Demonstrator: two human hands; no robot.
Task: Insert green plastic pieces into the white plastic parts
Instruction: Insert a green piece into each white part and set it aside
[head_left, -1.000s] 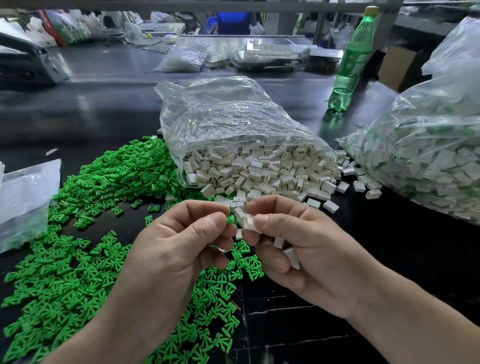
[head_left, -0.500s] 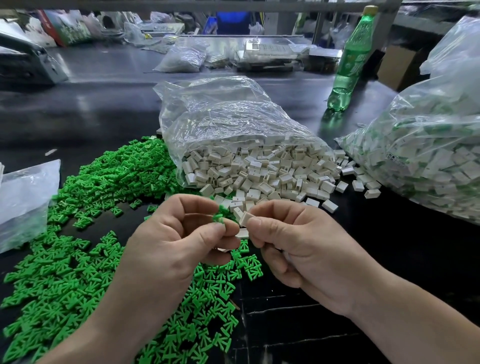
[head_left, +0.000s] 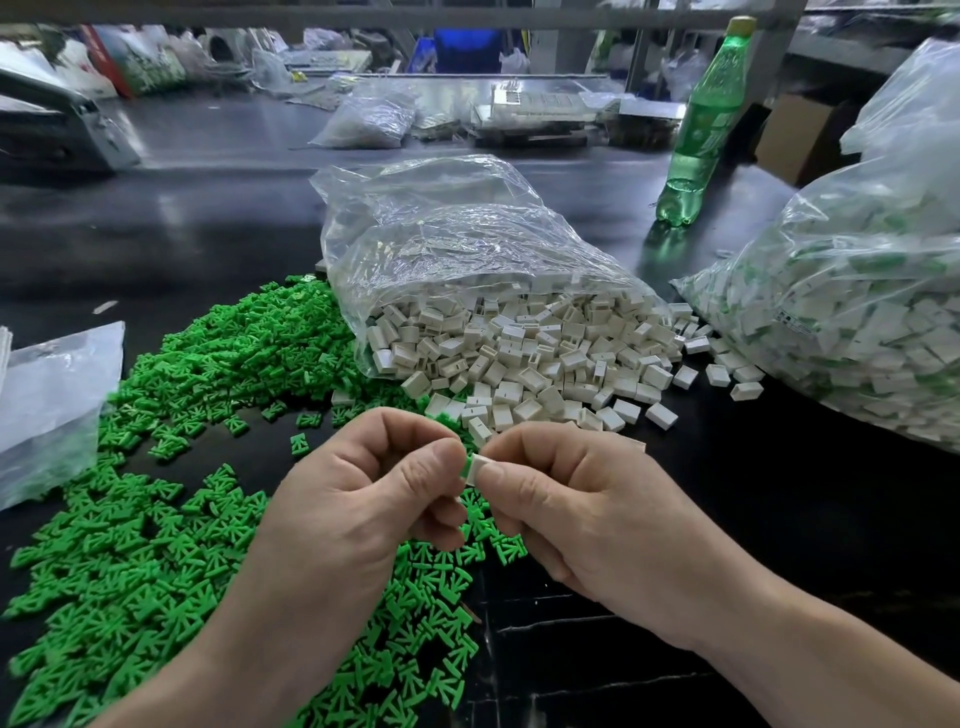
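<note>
Green piece (head_left: 464, 464) sits right at the pinch point: only a sliver shows between the thumb tip of the left grip (head_left: 363, 499) and the white part (head_left: 475, 466). Looks mostly pushed in, can't tell if fully seated. Left grip is pinched on that piece, thumb and forefinger pressing it toward the right. Right grip (head_left: 576, 514) pinches the white part between thumb and forefinger, other fingers curled under; can't tell whether spares sit in the palm. Both are held above the tabletop (head_left: 779, 519), over the near edge of the green pile (head_left: 156, 545)

Progress: one unit mid-insertion. Right bag (head_left: 857, 332) holds white blocks with green showing, so I read it as finished stock, a lot already. Left to do: the big green pile, plus the open bag (head_left: 457, 249) spilling bare white parts (head_left: 519, 364). Long way from done
</note>
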